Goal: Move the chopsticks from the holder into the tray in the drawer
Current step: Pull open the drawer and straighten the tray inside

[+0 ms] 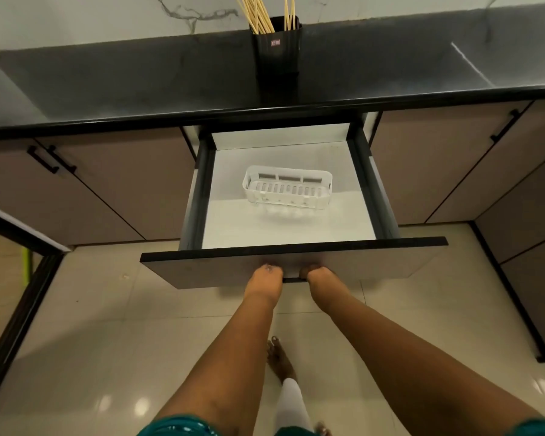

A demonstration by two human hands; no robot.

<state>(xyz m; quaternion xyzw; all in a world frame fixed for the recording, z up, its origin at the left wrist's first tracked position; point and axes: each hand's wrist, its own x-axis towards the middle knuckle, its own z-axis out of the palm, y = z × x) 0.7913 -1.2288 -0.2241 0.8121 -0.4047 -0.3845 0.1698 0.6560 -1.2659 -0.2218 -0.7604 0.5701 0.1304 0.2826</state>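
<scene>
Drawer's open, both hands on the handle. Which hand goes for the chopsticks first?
Either, slightly left: the left hand sits almost directly below the holder; the right hand is further off. Both are occupied on the drawer.

A home kitchen, seen from above by a person standing at the counter. A dark stone countertop (139, 80) runs along a white marble-patterned wall (92, 17). Below it are taupe cabinet doors (114, 190) with black bar handles (43, 160) and an open drawer (296, 265) with a white lining. A black holder (277, 48) of wooden chopsticks (260, 14) stands on the counter. Glossy cream floor tiles (107, 341) and a bare foot (277, 357) suggest a household.
</scene>
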